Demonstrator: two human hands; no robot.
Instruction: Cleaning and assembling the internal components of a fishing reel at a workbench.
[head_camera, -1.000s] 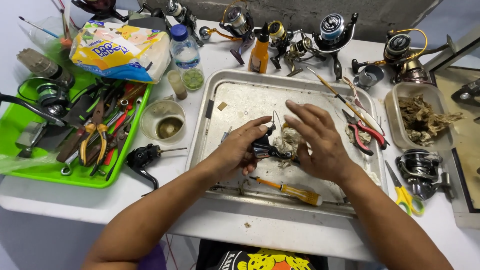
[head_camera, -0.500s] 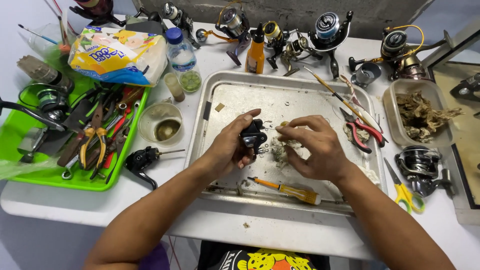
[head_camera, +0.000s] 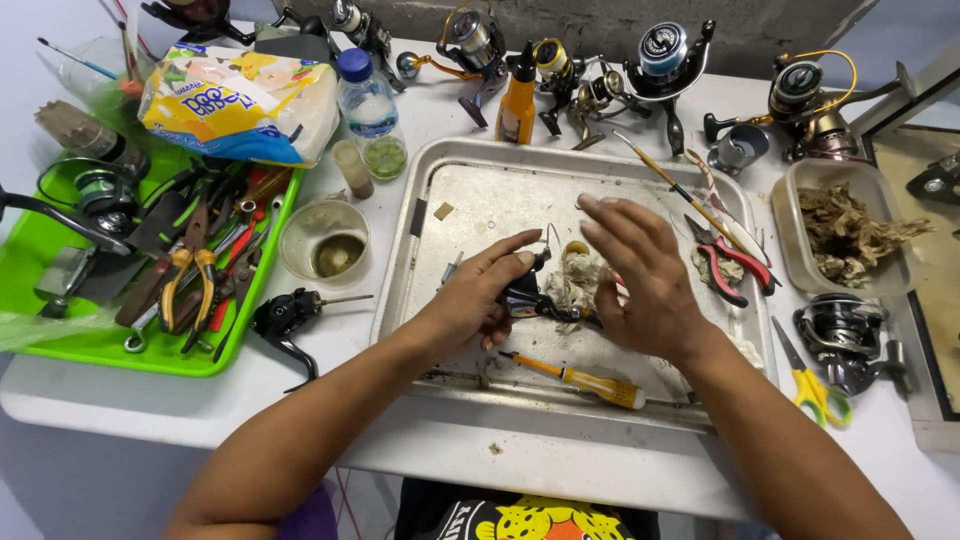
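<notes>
A small black reel part (head_camera: 522, 292) is gripped in the left hand (head_camera: 480, 295) over the metal tray (head_camera: 470, 180), so drips and bits are caught; the right hand (head_camera: 640, 275) is held spread just beside it, over a dirty rag (head_camera: 578, 280)

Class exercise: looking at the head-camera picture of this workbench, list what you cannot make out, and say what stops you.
- Small black reel part: head view, mostly covered by the left hand.
- Grubby grey rag: partly behind the right hand.
- Green plastic tool tray: cut off by the left edge.
- Contents of the round clear bowl: too small to identify.
</notes>
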